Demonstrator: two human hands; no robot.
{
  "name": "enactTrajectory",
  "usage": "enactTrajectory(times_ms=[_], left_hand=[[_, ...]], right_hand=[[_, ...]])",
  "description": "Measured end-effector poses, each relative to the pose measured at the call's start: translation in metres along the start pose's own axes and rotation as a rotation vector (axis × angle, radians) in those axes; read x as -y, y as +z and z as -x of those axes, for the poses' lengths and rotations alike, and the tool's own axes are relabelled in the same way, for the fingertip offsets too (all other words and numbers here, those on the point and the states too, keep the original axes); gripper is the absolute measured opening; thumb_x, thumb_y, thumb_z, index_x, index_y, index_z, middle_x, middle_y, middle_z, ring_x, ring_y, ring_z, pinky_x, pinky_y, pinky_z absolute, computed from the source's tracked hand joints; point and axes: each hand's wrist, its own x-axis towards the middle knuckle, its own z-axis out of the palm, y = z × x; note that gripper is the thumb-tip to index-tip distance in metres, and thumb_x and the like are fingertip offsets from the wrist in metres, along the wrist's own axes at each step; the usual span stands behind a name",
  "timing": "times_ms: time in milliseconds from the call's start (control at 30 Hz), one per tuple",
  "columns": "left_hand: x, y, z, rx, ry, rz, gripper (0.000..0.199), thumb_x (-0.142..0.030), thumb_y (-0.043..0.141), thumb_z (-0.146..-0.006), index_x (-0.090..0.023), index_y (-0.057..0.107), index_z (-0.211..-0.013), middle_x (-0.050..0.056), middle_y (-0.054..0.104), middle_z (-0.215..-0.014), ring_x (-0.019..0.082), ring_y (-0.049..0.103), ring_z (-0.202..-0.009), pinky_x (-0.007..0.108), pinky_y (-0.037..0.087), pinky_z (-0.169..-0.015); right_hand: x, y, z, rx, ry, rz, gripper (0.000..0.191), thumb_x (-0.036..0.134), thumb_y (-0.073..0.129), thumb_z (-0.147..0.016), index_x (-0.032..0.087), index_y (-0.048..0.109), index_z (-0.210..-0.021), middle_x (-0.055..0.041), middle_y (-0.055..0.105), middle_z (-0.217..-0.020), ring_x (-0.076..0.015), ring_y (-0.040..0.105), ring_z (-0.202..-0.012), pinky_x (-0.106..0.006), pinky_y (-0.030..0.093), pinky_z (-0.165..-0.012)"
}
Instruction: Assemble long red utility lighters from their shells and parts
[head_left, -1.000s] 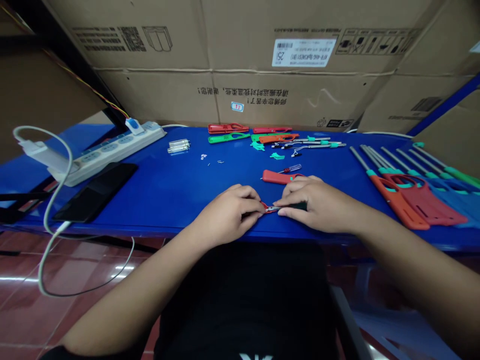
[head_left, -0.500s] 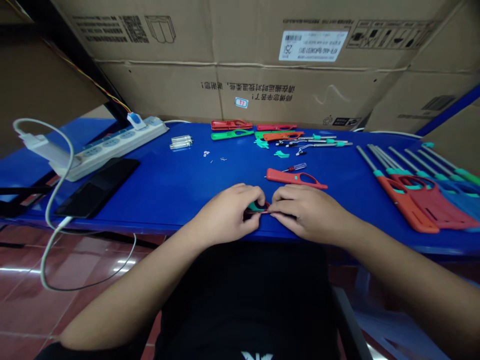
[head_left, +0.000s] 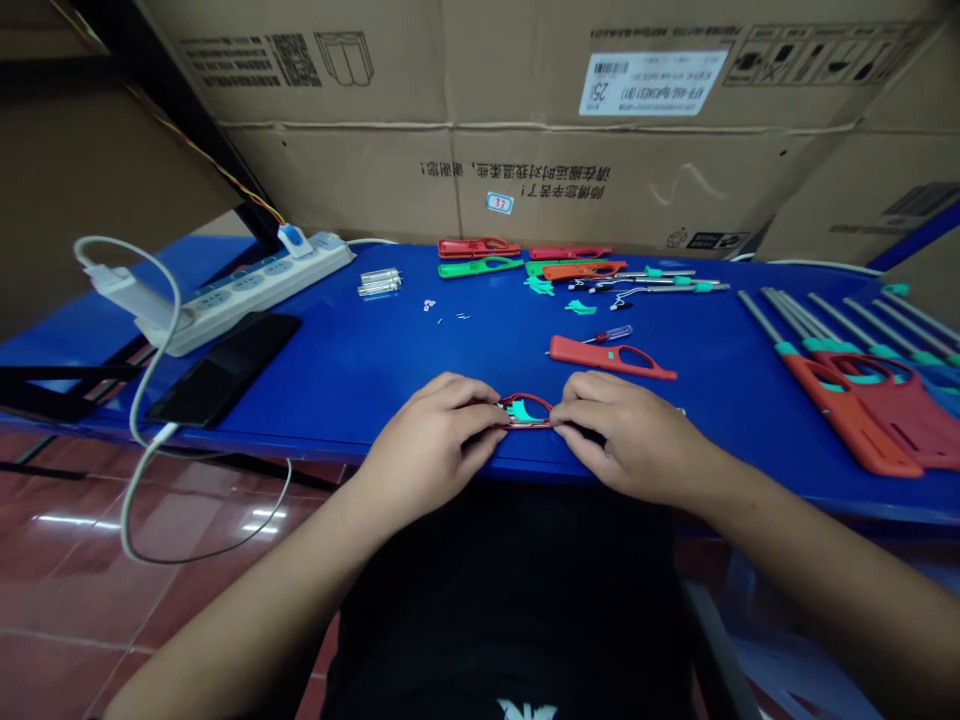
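A red lighter shell (head_left: 531, 399) with a teal trigger (head_left: 523, 410) in it lies at the front edge of the blue table, between my hands. My left hand (head_left: 448, 432) pinches its left end, where small parts are partly hidden by the fingers. At the shell's right end, my right hand (head_left: 616, 425) grips it between thumb and fingers. Just beyond, another red shell half (head_left: 600, 356) lies flat, with a screwdriver (head_left: 616, 333) behind it.
Finished-looking lighters (head_left: 851, 415) with metal tubes lie at the right. Colored shells (head_left: 480, 267), teal triggers (head_left: 581, 307) and silver cylinders (head_left: 380, 280) sit farther back. A phone (head_left: 225, 368) and a power strip (head_left: 255, 290) are at the left, before a cardboard box (head_left: 360, 190).
My left hand has drawn back a little to the left, uncovering the teal trigger and the red loop. The whole view has shifted slightly.
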Motion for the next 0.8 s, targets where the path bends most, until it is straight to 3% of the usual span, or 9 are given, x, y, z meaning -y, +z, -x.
enactTrajectory(times_ms=[167,333,600,800], left_hand=[[-0.006,0.003,-0.004,0.048,-0.164,0.136,0.016,-0.016,0.058,-0.093,-0.021,0.071,-0.101,0.005,0.064,-0.111,0.021,0.059,-0.101,0.04,0.049,-0.092],[-0.012,0.003,-0.011,0.091,-0.283,0.113,0.007,-0.02,0.064,-0.089,-0.02,0.069,-0.094,0.005,0.063,-0.106,0.024,0.057,-0.098,0.044,0.047,-0.09],[-0.008,0.006,-0.006,0.027,-0.127,0.121,0.014,-0.018,0.062,-0.093,-0.022,0.076,-0.094,0.006,0.064,-0.102,0.021,0.06,-0.096,0.039,0.05,-0.088],[-0.002,0.005,-0.005,0.023,-0.108,0.149,0.014,-0.019,0.065,-0.092,-0.021,0.078,-0.095,0.007,0.064,-0.103,0.021,0.062,-0.096,0.04,0.053,-0.088]], right_hand=[[0.0,0.004,0.003,-0.025,0.024,-0.061,0.02,0.017,0.051,-0.096,0.018,0.071,-0.099,-0.0075,0.063,-0.091,-0.0206,0.059,-0.086,-0.037,0.049,-0.076],[0.002,0.005,0.003,-0.036,0.048,-0.077,0.019,0.015,0.051,-0.095,0.018,0.07,-0.097,-0.0068,0.062,-0.09,-0.0204,0.059,-0.085,-0.036,0.049,-0.075],[0.001,0.007,0.008,-0.08,0.032,-0.11,0.021,0.014,0.052,-0.095,0.02,0.07,-0.103,-0.008,0.066,-0.099,-0.0214,0.061,-0.091,-0.04,0.051,-0.082],[0.01,0.015,0.014,-0.186,0.036,-0.067,0.023,0.016,0.056,-0.095,0.022,0.074,-0.105,-0.0076,0.069,-0.103,-0.0218,0.062,-0.094,-0.042,0.05,-0.084]])
